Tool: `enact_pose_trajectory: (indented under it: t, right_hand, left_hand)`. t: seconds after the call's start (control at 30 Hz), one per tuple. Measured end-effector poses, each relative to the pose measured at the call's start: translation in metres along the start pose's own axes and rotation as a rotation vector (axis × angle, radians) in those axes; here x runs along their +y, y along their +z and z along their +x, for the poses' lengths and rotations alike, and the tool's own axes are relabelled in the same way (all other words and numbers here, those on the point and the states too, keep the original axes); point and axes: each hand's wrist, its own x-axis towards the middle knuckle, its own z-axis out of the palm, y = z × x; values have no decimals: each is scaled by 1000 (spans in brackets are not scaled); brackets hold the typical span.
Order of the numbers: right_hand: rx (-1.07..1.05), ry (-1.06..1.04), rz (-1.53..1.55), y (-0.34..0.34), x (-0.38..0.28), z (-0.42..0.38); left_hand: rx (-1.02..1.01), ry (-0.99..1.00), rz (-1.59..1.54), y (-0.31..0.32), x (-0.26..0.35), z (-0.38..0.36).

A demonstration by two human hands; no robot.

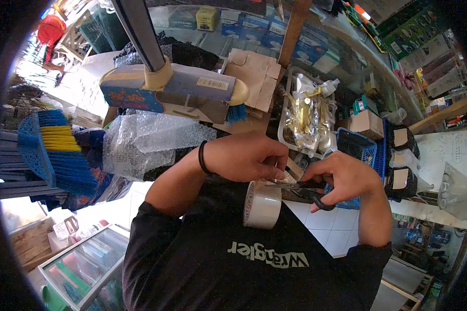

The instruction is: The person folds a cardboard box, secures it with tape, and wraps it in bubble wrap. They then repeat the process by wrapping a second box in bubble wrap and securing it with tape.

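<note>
Thumb and fingertips of my left hand (pixel 246 158) are pinched together, holding the end of a wide roll of clear packing tape (pixel 264 207). The roll hangs just under those fingers, in front of my dark shirt. A pair of black-handled scissors (pixel 321 198) is in my right hand (pixel 342 179), with fingers in the handle loops. Its blades point left, right at the top of the tape, close below my left fingertips. A dark band circles my left wrist.
Beyond my hands, a white basket (pixel 282 127) holds bagged brass-coloured fittings. Blue baskets (pixel 381 155) stand at the right. A boxed broom head (pixel 166 90) and bubble wrap (pixel 150 137) lie to the left, by blue brushes (pixel 62 150). A glass case (pixel 83 264) stands lower left.
</note>
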Motion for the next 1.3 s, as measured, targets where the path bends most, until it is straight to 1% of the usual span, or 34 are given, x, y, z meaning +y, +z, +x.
enact_pose_trajectory:
  t: [0.07,0.17,0.23,0.33,0.57,0.67,0.73,0.83,0.97,1.03,1.13,1.23,1.3]
  right_hand:
    - [-1,-22,-5,0,0,2]
    - [-21,14,-32,0,-2,4]
    - [-6,24,3,3,3,6]
    - [3,17,17,4,1,8]
    - [-1,-2,43,2,-1,7]
    - [26,-53,26,5,2,6]
    - [35,-53,32,7,2,5]
    - [37,-35,53,10,1,3]
    - [18,18,49,13,-4,-3]
    - [52,-14,30,17,-1,-7]
    - [58,-36,11,18,-1,-13]
    - [46,-66,25,18,-5,-19]
    - [68,-125,-19,19,-2,-20]
  left_hand:
    - [5,-2,-4,0,0,0]
    - [16,7,-5,1,-2,0]
    - [13,-14,8,1,0,0]
    - [27,9,32,2,-2,-1]
    - [29,-47,23,4,4,-1]
    - [14,-48,14,4,5,-1]
    - [-9,-61,8,3,9,-1]
    - [-17,-28,-42,6,4,-1]
    - [-44,-65,-78,9,7,-2]
    - [-45,-67,-74,11,6,-4]
    - [-55,-112,-204,16,10,-7]
    - [-112,-238,-264,16,12,-10]
    - [-94,-248,-285,17,11,-15]
